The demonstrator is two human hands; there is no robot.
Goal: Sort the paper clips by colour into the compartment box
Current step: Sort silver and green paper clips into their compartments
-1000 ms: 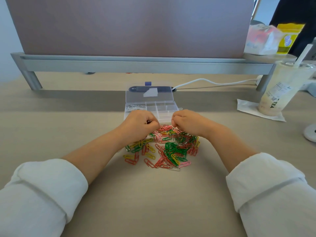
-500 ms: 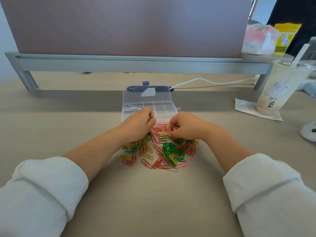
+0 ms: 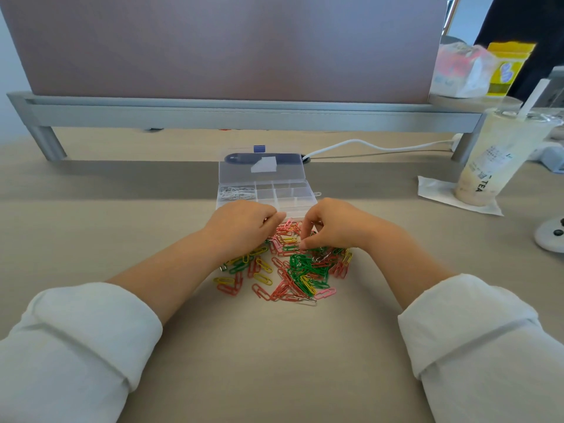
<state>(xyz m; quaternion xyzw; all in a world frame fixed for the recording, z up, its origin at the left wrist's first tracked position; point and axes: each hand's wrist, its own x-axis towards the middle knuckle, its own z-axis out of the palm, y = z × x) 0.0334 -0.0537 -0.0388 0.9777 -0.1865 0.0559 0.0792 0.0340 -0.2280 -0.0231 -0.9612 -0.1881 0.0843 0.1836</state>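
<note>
The only writing that can be read is "TEA", printed down the side of the tall clear plastic cup of milky drink [image 3: 500, 160] at the right edge of the frame; the small print on its label is too fine to read.

Both hands sit at centre frame, knuckles up, wrists bare below rolled white sleeves [image 3: 91, 340]. The left hand [image 3: 244, 227] has its fingers curled under, over the near edge of the clear plastic compartment box [image 3: 305, 193] – I cannot tell whether it holds anything. The right hand [image 3: 332, 224] points its bunched fingertips [image 3: 305, 244] down into the far side of the heap of red, green, yellow and pink paper clips [image 3: 293, 270] – whether a clip is pinched there I cannot tell.

The heap lies on the beige desk [image 3: 274, 361] just below the box. White paper clips [image 3: 236, 193] fill the box's upper left compartment.
</note>
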